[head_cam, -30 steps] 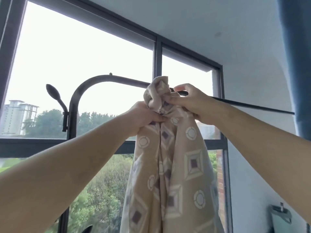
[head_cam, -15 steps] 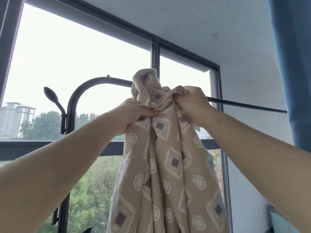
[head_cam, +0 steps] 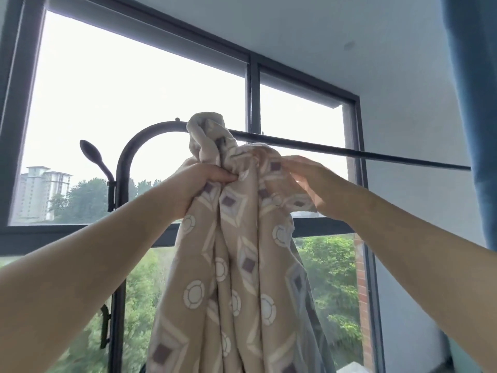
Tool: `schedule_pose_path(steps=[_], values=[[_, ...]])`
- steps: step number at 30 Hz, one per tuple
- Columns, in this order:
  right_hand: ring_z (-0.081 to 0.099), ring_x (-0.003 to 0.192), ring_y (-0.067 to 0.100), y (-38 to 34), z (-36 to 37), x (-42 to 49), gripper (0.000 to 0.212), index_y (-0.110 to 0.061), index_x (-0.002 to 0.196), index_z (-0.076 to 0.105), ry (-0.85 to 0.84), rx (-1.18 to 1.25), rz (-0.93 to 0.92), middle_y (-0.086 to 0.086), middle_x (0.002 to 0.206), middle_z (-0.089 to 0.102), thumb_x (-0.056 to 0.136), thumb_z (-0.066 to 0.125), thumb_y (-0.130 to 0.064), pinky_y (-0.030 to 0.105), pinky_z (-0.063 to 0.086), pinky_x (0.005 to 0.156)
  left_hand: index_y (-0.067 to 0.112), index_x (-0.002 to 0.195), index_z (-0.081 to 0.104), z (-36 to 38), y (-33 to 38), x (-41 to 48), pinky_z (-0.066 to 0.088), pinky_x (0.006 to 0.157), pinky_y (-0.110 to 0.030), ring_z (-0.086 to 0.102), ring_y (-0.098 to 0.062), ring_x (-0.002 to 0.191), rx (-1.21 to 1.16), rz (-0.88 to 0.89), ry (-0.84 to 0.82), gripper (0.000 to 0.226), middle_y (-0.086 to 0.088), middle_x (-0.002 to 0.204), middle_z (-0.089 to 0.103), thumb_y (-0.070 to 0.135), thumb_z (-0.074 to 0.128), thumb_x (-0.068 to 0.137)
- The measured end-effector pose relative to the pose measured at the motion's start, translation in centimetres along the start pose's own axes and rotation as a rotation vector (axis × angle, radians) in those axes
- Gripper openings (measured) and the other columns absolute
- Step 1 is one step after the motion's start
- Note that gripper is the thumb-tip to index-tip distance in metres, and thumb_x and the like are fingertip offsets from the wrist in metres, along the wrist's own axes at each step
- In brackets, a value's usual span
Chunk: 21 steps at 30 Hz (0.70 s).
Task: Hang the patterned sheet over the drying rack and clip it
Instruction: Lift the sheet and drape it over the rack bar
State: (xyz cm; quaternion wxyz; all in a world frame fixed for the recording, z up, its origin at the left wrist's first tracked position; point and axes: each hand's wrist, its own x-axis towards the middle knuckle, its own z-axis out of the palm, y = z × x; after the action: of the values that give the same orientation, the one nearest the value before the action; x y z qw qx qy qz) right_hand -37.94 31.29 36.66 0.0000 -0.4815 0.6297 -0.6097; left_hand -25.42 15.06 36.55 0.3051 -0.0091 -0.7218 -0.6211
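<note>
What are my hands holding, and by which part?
The patterned sheet, by its bunched top: left hand grips the gathered folds; right hand lies on the next fold, grip blurred.

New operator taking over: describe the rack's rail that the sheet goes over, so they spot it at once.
Find the big window; before it, a dark drying rack post arches over at the top. From that arch a rail runs right, past the bunched patterned sheet, toward the blue curtain. Unlike the broad, flat window frame, it is thin, round and slanted.
</note>
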Motion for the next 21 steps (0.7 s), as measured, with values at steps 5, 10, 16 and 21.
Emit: schedule_pose_path(steps=[5,10,16,21], values=[[0.064,0.099,0.014,2.1,-0.4,-1.2,0.023,-0.025,0.101,0.067,-0.380,0.101,0.168,-0.006,0.101,0.070,0.081,0.056,-0.028,0.042,0.040,0.096,0.004,0.051,0.065,-1.1,0.7,0.6,0.043,0.031,-0.019,0.055,-0.010,0.029,0.144,0.027,-0.056,0.050,-0.004,0.036,0.057,0.001,0.041,0.096],[0.058,0.087,0.013,1.5,-0.1,-2.1,0.032,-0.028,0.102,0.056,-0.594,-0.139,0.236,-0.006,0.096,0.063,0.076,0.067,-0.013,0.027,0.045,0.079,0.005,0.048,0.068,-1.1,1.7,1.0,0.046,0.033,-0.019,0.060,-0.013,0.035,0.138,0.050,-0.077,0.053,-0.006,0.042,0.062,0.000,0.043,0.094],[0.046,0.061,0.007,2.6,-0.1,-2.9,0.020,-0.021,0.067,0.058,-0.502,-1.007,0.373,-0.008,0.065,0.054,0.086,0.065,-0.018,0.018,0.037,0.056,0.009,0.072,0.052,-3.4,0.8,0.2,0.036,0.026,-0.013,0.047,-0.003,0.022,0.263,0.134,-0.071,0.027,0.004,0.027,0.049,0.004,0.042,0.096],[0.057,0.087,0.025,0.8,-1.1,-1.0,0.013,-0.001,0.094,0.059,-0.031,-0.615,0.129,0.010,0.089,0.059,0.094,0.048,-0.009,0.034,0.047,0.073,0.001,0.071,0.071,-2.9,1.2,1.4,0.053,0.042,-0.023,0.067,-0.017,0.048,0.185,-0.053,-0.071,0.018,-0.009,0.059,0.070,-0.007,0.056,0.079]])
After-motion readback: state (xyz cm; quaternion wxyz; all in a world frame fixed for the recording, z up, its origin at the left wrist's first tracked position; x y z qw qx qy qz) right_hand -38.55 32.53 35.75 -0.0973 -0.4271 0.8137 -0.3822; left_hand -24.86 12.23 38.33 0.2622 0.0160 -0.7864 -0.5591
